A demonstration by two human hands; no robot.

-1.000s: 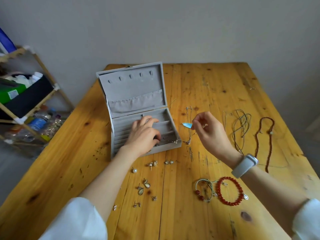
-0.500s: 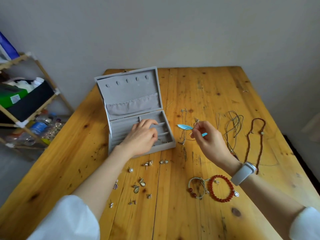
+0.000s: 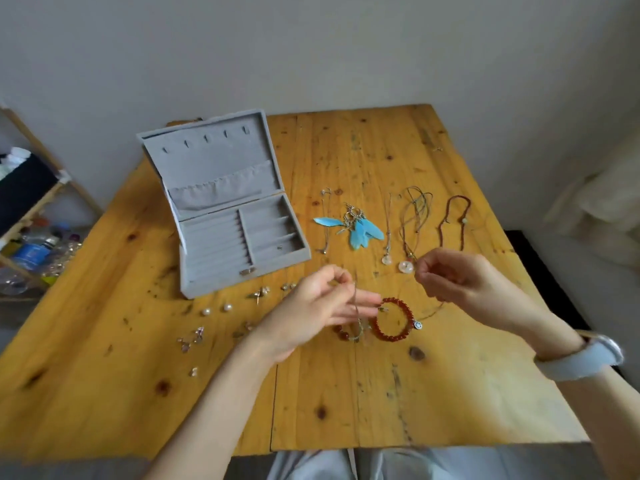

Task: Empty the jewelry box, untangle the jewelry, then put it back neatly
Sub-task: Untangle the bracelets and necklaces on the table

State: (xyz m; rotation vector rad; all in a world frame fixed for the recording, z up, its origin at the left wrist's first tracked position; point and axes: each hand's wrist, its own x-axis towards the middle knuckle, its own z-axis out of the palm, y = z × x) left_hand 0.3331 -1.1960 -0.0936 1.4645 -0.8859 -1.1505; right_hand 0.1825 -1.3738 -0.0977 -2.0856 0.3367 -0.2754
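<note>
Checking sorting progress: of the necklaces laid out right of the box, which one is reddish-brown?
The beaded necklace farthest right, a dark reddish-brown loop; the cord necklaces beside it are pale grey-tan with light pendants.

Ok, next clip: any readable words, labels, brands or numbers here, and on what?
None can be read.
Bottle by the rack on the left: blue label, print too blurred to read.
Round charm on the red bead bracelet: any marking too small to tell.

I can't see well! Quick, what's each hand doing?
Left hand: pinches one end of a thin chain.
Right hand: pinches the chain's other end.
</note>
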